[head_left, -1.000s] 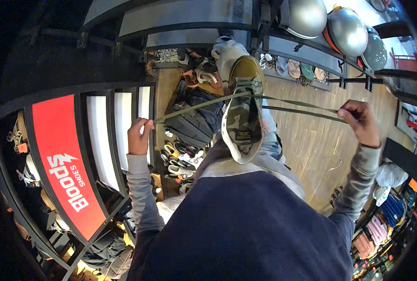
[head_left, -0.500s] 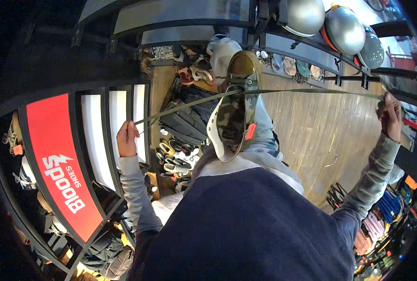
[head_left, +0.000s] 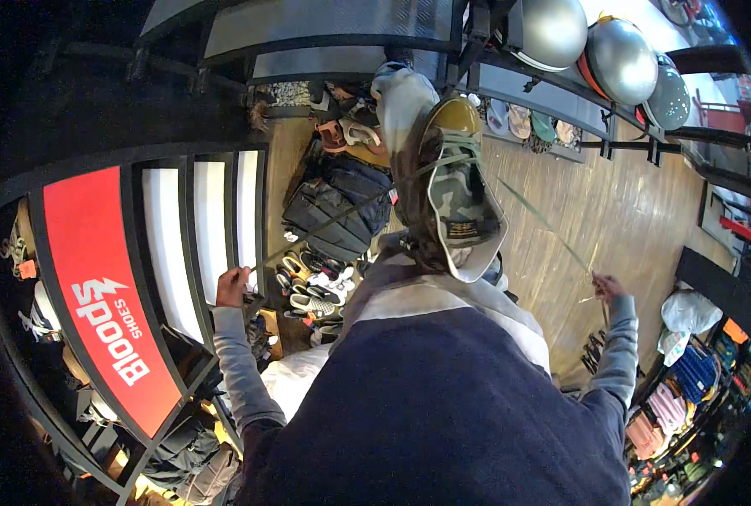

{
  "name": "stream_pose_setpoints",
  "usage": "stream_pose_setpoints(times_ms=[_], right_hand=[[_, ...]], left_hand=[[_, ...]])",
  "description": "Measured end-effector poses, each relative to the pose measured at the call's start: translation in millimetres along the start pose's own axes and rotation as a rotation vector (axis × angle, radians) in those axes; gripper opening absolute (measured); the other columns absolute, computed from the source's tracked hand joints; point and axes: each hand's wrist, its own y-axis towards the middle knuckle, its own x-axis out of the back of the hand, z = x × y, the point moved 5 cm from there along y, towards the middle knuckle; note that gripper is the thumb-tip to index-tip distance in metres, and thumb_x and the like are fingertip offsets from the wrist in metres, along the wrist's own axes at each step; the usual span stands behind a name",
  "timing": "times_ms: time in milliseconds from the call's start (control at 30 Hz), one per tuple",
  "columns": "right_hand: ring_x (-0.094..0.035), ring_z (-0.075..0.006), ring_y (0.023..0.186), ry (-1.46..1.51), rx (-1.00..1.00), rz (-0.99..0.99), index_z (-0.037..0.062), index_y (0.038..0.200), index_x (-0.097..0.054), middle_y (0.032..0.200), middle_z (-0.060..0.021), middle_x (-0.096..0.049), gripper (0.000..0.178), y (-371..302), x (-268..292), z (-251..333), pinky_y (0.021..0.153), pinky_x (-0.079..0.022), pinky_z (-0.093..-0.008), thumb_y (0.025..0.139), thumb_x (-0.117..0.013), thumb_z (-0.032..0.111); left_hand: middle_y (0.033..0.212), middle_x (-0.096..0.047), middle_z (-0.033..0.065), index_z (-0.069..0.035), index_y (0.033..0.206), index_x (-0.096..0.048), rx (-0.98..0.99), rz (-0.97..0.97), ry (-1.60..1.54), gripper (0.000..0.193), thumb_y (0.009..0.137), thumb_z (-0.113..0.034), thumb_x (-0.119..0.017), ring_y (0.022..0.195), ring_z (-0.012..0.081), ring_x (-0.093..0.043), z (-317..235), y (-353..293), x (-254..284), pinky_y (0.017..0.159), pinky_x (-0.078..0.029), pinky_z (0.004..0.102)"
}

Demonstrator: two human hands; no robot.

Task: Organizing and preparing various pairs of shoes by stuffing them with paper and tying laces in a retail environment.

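A camouflage-patterned sneaker (head_left: 468, 192) with a shiny olive-yellow toe and a pale collar edge rests over my legs, its toe pointing away from me. Green lacing crosses its upper front. On the left, my left hand (head_left: 233, 287) is closed on one end of the green shoelace (head_left: 548, 226), which runs tautly down from the shoe across a black bag. Lower right, my right hand (head_left: 611, 287) pinches the other end, stretched out over the wooden floor. Both hands are well apart from the shoe itself.
A red sign panel (head_left: 110, 295) and white-lit shelving stand at left. Below the black backpack (head_left: 342, 207) lie several shoes (head_left: 321, 287). Silver helmets (head_left: 622, 57) sit on a rack at upper right, above sandals (head_left: 519, 121). Folded clothes (head_left: 669, 409) are stacked at lower right.
Both hands have come lower, nearer my body, and the right one has moved inward. The laces now slant down from the shoe, and the sneaker has turned to show its opening more.
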Motion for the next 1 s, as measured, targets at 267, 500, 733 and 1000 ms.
stream_pose_setpoints(times_ms=[267, 500, 733, 1000], right_hand=[[-0.041, -0.0125, 0.05, 0.449, -0.133, 0.411, 0.0132, 0.077, -0.052, 0.063, 0.0031, -0.043, 0.041, -36, -80, -48, 0.048, -0.038, -0.0298, 0.088, -0.06, 0.052], [-0.046, -0.0149, 0.067, 1.044, 0.594, 0.211, 0.0098, 0.1, -0.055, 0.077, -0.0018, -0.049, 0.017, -119, -195, 194, 0.066, -0.041, -0.0285, 0.092, -0.056, 0.024], [-0.033, -0.0059, 0.053, 0.855, 0.679, 0.415, 0.0076, 0.117, -0.053, 0.065, 0.0054, -0.037, 0.031, -90, -308, 292, 0.048, -0.027, -0.0227, 0.094, -0.055, 0.029], [-0.056, -0.0144, 0.073, 0.029, 1.206, 0.139, 0.0013, 0.106, -0.064, 0.087, -0.0055, -0.06, 0.032, -187, -350, 349, 0.066, -0.046, -0.0259, 0.082, -0.072, 0.022]], left_hand=[[0.065, -0.035, -0.0064, -0.011, 0.091, -0.055, 0.27, 0.284, -0.647, 0.026, 0.092, -0.035, -0.063, 0.051, 0.0057, -0.032, 40, -20, -34, 0.046, -0.029, 0.0223], [0.073, -0.041, -0.0018, -0.005, 0.105, -0.054, 0.08, 0.08, -1.558, 0.017, 0.1, -0.019, -0.044, 0.059, 0.0091, -0.039, -189, 5, -81, 0.051, -0.038, 0.0226], [0.1, -0.048, 0.0115, 0.008, 0.125, -0.045, -0.364, 0.694, -1.735, 0.041, 0.086, -0.004, -0.05, 0.091, 0.0192, -0.046, -337, 31, -165, 0.076, -0.043, 0.0295], [0.104, -0.047, 0.0091, 0.0, 0.127, -0.047, -0.278, 0.615, -1.576, 0.048, 0.079, 0.004, -0.045, 0.093, 0.0184, -0.046, -380, 10, -222, 0.075, -0.042, 0.0272]])
